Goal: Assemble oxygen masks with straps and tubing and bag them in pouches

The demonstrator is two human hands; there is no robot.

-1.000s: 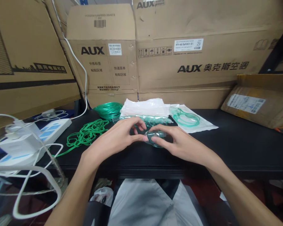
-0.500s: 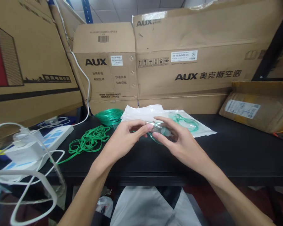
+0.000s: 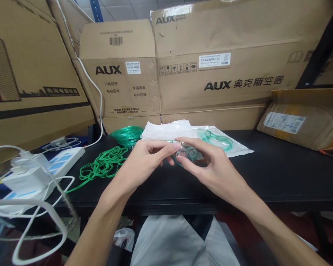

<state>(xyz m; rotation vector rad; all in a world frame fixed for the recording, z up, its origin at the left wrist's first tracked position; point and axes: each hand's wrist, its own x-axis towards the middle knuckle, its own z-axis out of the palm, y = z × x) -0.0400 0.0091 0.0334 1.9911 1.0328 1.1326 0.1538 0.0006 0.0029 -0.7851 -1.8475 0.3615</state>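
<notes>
A clear, green-tinted oxygen mask is held just above the black table, between both hands. My left hand pinches its left edge between thumb and fingers. Curved around the mask from the right, my right hand has its thumb and index finger near that same edge. Fingers cover much of the mask, so its full shape is hidden. Behind the hands lie white plastic packages, the right one with green tubing showing on it. A tangle of green elastic cord rests to the left.
A coil of green tubing sits at the back left. On the left, a white power strip carries plugs and looping white cables. Large cardboard boxes wall the back of the black table; a smaller box stands right.
The mask has turned slightly in my hands, and the right fingertips have closed in toward the left thumb at its edge. The camera view has shifted a little.
</notes>
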